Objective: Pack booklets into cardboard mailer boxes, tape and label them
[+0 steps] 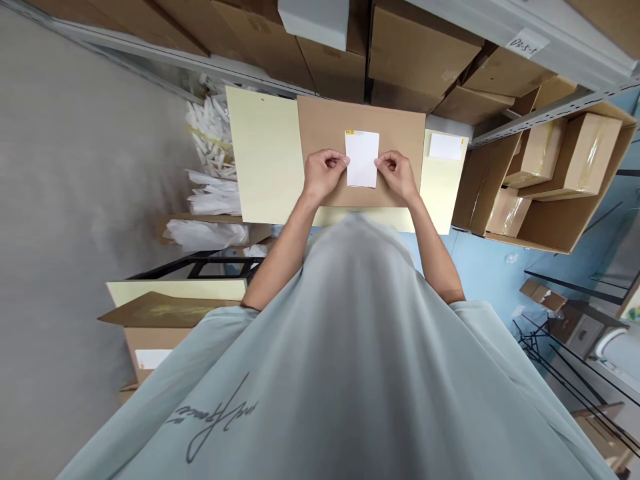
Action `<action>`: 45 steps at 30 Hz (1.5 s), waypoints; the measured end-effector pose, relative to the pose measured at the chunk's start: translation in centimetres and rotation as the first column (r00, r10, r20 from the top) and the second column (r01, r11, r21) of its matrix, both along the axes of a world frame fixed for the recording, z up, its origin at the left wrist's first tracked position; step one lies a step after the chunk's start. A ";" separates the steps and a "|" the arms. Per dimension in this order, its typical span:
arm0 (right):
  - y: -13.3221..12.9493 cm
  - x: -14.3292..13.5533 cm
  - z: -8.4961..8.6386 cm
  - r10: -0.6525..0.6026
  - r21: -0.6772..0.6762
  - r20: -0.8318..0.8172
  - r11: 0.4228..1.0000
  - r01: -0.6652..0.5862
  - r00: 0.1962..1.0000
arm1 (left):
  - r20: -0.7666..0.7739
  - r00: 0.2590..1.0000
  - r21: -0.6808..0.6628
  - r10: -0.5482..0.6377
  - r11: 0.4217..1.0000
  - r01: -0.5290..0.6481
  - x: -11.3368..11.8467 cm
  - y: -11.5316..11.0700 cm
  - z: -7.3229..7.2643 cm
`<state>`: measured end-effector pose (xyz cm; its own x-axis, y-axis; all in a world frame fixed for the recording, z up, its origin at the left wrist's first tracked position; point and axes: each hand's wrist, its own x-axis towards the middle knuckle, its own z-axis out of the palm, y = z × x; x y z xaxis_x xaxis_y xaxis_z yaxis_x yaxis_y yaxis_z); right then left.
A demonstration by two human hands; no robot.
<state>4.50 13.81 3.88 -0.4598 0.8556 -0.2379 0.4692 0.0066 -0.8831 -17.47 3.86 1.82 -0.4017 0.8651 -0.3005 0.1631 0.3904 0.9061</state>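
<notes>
A white label sheet [363,160] with a small yellow mark at its top left lies over a brown cardboard piece [400,127]. My left hand [324,173] pinches the sheet's left edge between thumb and finger. On the opposite edge my right hand [397,175] has the same kind of pinch. Whether the sheet rests flat on the cardboard or is held just above it, I cannot tell. Beneath the cardboard is a pale yellow tabletop [265,160], showing on both sides.
Another white label [445,146] lies at the tabletop's right. A large open carton [540,220] with smaller boxes inside stands to the right. Shelving with cardboard boxes [420,50] runs along the back. Bundled white plastic material [215,133] and a cardboard box [150,337] are at left.
</notes>
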 end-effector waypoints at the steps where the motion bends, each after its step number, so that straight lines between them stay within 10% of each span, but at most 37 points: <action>1: 0.0 0.0 -0.1 0.000 -0.001 0.003 1.000 0.000 1.000 | -0.001 1.000 -0.005 0.004 1.000 -0.004 0.0 0.0 -0.1; 27: 0.0 0.5 -2.1 0.041 0.060 0.023 0.997 -0.042 0.999 | -0.023 0.999 0.004 0.032 0.999 -0.032 0.3 -0.1 -2.3; 45: -1.6 -0.3 0.1 0.010 0.092 0.117 0.996 -0.021 0.993 | -0.065 0.998 -0.027 0.024 0.999 -0.026 0.8 -0.3 -0.9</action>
